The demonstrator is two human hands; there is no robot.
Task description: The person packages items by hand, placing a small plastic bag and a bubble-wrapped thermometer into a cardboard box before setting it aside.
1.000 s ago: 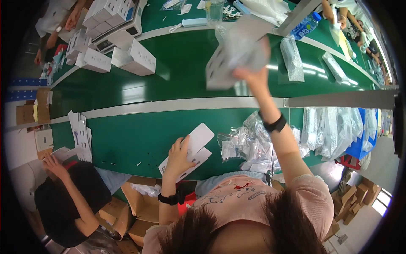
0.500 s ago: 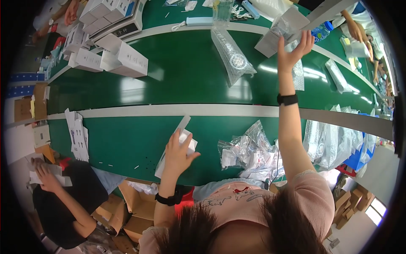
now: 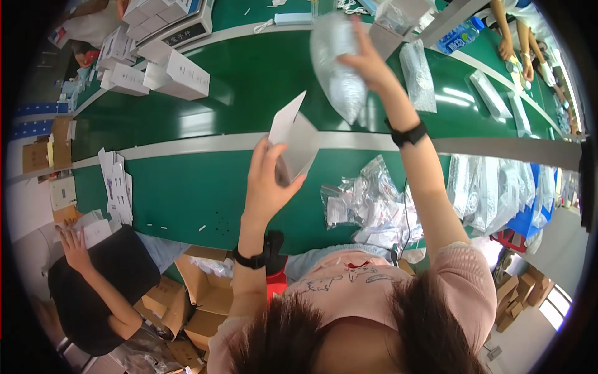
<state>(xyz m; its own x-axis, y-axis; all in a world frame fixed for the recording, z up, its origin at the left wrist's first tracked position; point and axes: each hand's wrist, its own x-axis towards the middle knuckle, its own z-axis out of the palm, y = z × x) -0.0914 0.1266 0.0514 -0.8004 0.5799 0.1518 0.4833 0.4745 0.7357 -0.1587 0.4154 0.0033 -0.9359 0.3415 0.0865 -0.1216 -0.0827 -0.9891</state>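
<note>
My left hand [image 3: 266, 182] grips a white cardboard box [image 3: 300, 146] near the middle of the green worktable, its top flap sticking up. My right hand [image 3: 372, 65], reaching forward, has hold of a bubble-wrapped package [image 3: 336, 78], which is blurred by motion and hangs above the far strip of the table. Between the hands, the package is beyond the box and to its right, apart from it. Another bubble-wrapped package [image 3: 417, 76] lies just right of my right hand. Nearer me are clear plastic bags [image 3: 367, 202] with white contents.
White boxes [image 3: 180, 75] stand at the far left beside a scale [image 3: 187, 31]. Flat printed sheets [image 3: 115, 187] lie near left, by a co-worker's hand [image 3: 75, 249]. Wrapped packages [image 3: 486, 190] fill a blue bin [image 3: 529, 215] at right. A metal post [image 3: 455, 22] slants at far right.
The right hand has moved left and taken up the bubble-wrapped package. My left hand has lifted the white box forward and turned it, opening it out.
</note>
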